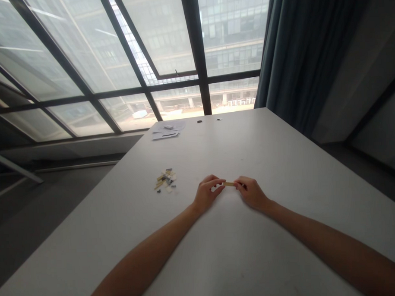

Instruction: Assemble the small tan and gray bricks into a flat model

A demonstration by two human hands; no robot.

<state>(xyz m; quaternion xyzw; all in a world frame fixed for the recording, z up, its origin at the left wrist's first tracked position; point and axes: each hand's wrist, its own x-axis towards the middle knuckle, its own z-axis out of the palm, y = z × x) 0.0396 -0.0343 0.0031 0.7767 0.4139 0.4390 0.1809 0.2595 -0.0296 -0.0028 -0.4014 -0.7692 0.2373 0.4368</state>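
over the smooth white table (275, 154), a short, narrow, tan bar (230, 184) stretches between the hands: the left hand (206, 194) pinches one end with thumb and fingers, the right hand (251, 192) grips the other. to the left lies a loose pile of small tan, cream and grey pieces (166, 180).

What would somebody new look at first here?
Probably the bright windows at the back, with a dark curtain on their right. Then the tan strip held between the left hand and right hand, and the pile of pieces left of them on the white table.
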